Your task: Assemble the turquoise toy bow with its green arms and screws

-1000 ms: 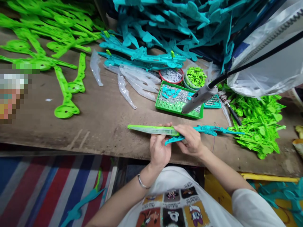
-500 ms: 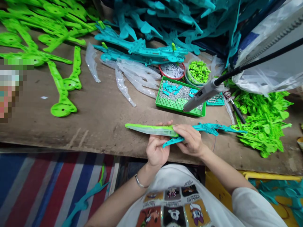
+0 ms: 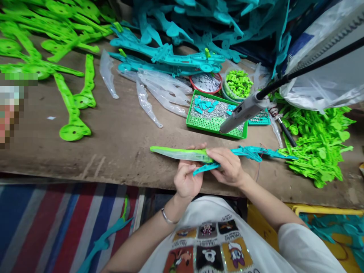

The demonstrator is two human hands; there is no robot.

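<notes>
Both of my hands hold a long toy sword (image 3: 182, 154) level over the near edge of the brown worktable (image 3: 119, 140). Its blade is green with a clear cover and points left; its teal handle part (image 3: 256, 153) points right. My left hand (image 3: 186, 178) grips the blade from below near the guard, fingers curled round it. My right hand (image 3: 229, 167) is closed over the guard where green meets teal. A thin wire hangs near the teal end.
A hanging electric screwdriver (image 3: 244, 112) dangles over a green tray of screws (image 3: 214, 115). Behind stand a bowl of green bits (image 3: 239, 83), clear blade covers (image 3: 162, 91), teal part piles (image 3: 199, 30) and green parts (image 3: 315, 144) right and far left. A striped cloth (image 3: 57, 223) lies below.
The hands and sword stay nearly in place; the view has shifted slightly, and my left fingers have curled a little tighter round the blade.
</notes>
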